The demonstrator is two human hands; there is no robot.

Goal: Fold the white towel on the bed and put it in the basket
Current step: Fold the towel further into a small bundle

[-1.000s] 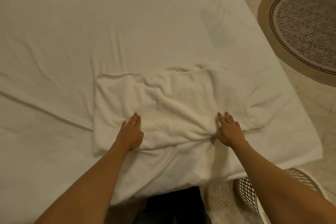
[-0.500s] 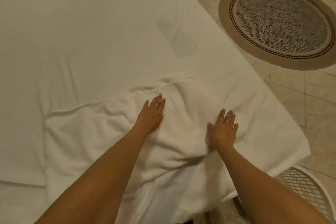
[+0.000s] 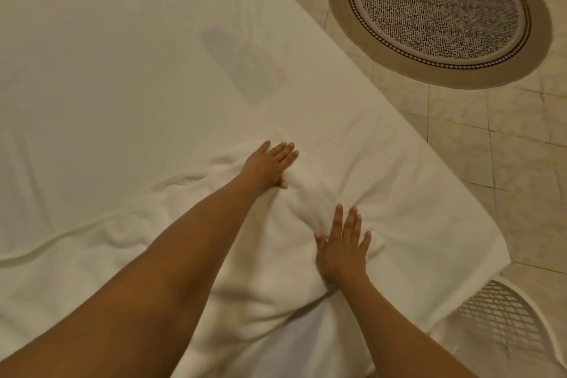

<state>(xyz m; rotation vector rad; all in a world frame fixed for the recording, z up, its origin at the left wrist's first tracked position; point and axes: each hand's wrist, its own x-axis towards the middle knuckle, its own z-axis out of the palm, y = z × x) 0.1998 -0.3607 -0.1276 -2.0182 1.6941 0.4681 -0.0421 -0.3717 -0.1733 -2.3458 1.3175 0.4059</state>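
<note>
The white towel (image 3: pixel 129 242) lies folded and rumpled on the bed (image 3: pixel 122 70), near its front right corner. My left hand (image 3: pixel 267 164) presses flat on the towel's far right part, fingers together and pointing up and right. My right hand (image 3: pixel 342 247) lies flat on the towel's near right end, fingers spread, holding nothing. Both forearms reach in from the bottom and cover part of the towel. The white lattice basket (image 3: pixel 506 322) stands on the floor past the bed's right corner, at the lower right.
A round patterned rug (image 3: pixel 438 12) lies on the tiled floor (image 3: pixel 521 163) at the upper right. The bed's right edge runs diagonally from the top middle down to the corner by the basket. A faint grey patch (image 3: pixel 245 67) marks the sheet.
The view has swung right. My left hand has slid across the towel from its left side to its far right part. My right hand stays at the towel's right end.
</note>
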